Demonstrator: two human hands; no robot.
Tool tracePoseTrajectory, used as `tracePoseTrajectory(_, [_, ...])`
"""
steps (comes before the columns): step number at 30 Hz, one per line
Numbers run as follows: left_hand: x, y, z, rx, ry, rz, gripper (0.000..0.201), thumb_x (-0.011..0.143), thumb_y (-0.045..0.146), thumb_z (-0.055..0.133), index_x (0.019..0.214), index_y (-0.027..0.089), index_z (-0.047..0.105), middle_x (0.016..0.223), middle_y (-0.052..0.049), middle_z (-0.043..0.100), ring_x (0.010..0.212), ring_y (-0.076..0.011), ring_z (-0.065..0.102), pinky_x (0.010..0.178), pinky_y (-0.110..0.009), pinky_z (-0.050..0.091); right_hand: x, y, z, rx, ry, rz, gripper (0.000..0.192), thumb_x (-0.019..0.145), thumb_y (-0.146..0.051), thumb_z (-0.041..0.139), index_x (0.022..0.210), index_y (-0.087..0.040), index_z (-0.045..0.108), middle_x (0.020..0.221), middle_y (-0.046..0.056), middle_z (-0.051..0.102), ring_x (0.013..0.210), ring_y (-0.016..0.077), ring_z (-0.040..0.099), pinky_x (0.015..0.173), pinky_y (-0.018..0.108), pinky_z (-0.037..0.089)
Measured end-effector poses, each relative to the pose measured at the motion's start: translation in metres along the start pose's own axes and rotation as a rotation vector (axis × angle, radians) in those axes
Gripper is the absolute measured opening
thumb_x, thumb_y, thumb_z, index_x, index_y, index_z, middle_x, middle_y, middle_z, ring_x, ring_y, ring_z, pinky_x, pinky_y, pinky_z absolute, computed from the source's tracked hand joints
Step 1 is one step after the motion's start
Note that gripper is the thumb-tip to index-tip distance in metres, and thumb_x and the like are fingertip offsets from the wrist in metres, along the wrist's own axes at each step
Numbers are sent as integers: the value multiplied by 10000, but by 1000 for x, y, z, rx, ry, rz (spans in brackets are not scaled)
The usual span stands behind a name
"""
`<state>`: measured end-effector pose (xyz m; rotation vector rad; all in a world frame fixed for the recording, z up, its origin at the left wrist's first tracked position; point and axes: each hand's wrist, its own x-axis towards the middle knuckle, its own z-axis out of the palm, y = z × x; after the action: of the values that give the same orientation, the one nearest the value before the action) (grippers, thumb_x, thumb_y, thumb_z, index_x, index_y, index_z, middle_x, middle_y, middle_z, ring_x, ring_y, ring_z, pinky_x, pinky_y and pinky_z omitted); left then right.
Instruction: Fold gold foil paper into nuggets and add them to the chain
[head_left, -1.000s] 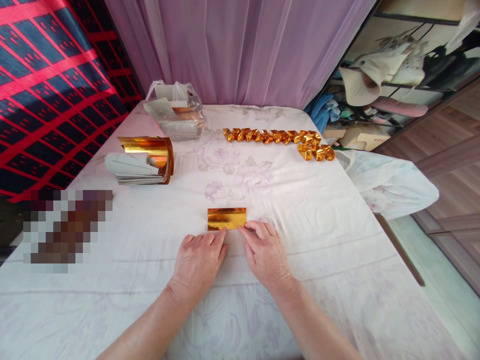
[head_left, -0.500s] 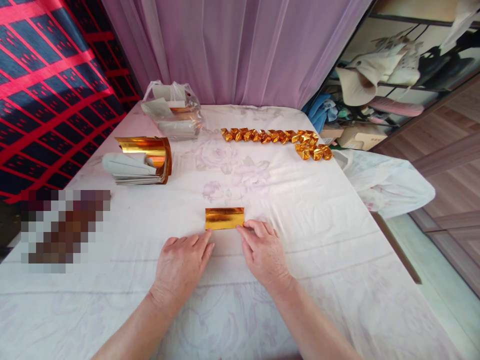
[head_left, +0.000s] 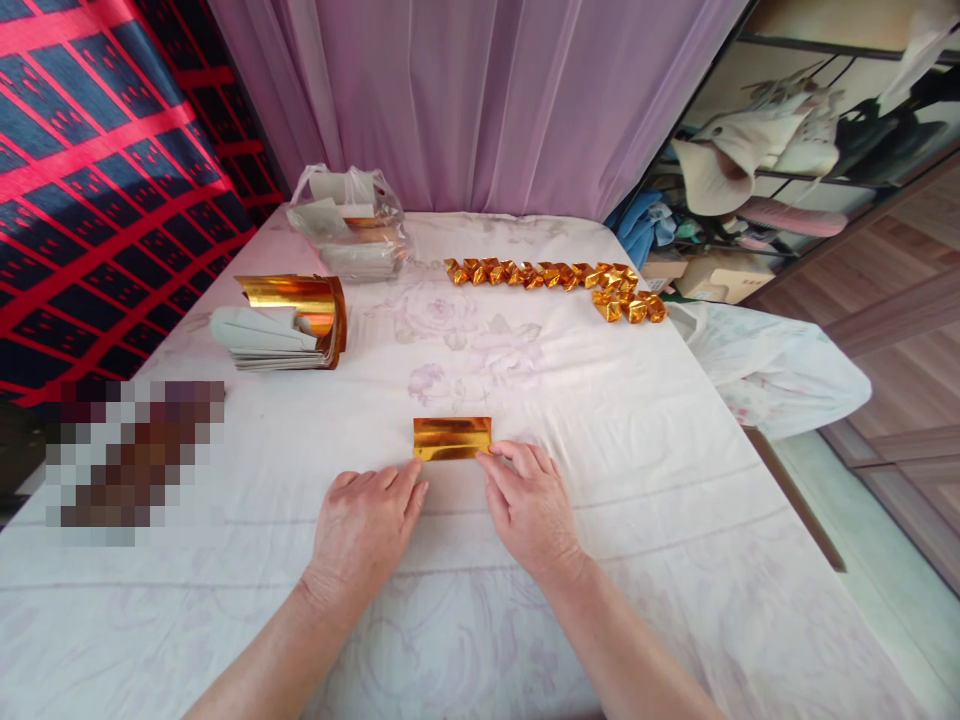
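A folded gold foil paper (head_left: 452,438) lies flat on the white floral tablecloth (head_left: 570,420) in front of me. My right hand (head_left: 529,505) presses its fingertips on the paper's near right corner. My left hand (head_left: 365,525) rests palm down on the cloth, its fingertips at the paper's near left corner. A stack of white sheets topped by a curled gold sheet (head_left: 289,320) sits to the left. A row of folded gold pieces (head_left: 555,280) lies at the far right of the table.
A clear plastic bag with more paper (head_left: 349,222) stands at the back left. A pink curtain (head_left: 480,100) hangs behind the table. A white bag (head_left: 780,365) lies off the right edge, by cluttered shelves (head_left: 780,150). A pixelated patch (head_left: 131,460) covers the left.
My left hand slid left along the paper's near edge, from its middle to its left corner. The paper's near edge now looks folded up a little. My right hand stayed put.
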<state>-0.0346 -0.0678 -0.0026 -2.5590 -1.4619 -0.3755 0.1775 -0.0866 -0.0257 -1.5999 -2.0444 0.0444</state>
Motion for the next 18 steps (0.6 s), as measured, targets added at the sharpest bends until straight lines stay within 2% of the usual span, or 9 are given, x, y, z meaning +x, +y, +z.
tracePoseTrajectory(2, [0, 0, 1, -9, -5, -4, 261, 983, 267, 481, 1029, 176, 721, 692, -4, 715, 587, -201, 662, 629, -372, 386, 1, -6, 0, -7, 0, -12, 359, 899, -121, 512, 1194, -233, 683, 1102, 74, 649, 995, 228, 553, 830, 385, 426])
tracePoseTrajectory(10, [1, -1, 0, -22, -35, -10, 272, 986, 262, 464, 1034, 184, 720, 764, -31, 744, 627, -206, 676, 643, -369, 410, 10, -29, 8, -55, -137, -60, 319, 909, -203, 586, 1217, -208, 668, 996, 73, 644, 917, 230, 554, 745, 377, 403])
tracePoseTrajectory(18, [2, -4, -1, -42, -48, -54, 293, 988, 273, 456, 1026, 218, 742, 770, -29, 753, 621, -205, 674, 631, -364, 415, 2, -16, -1, -123, -126, -13, 289, 901, -212, 604, 1178, -224, 686, 977, 64, 649, 885, 216, 553, 711, 358, 361])
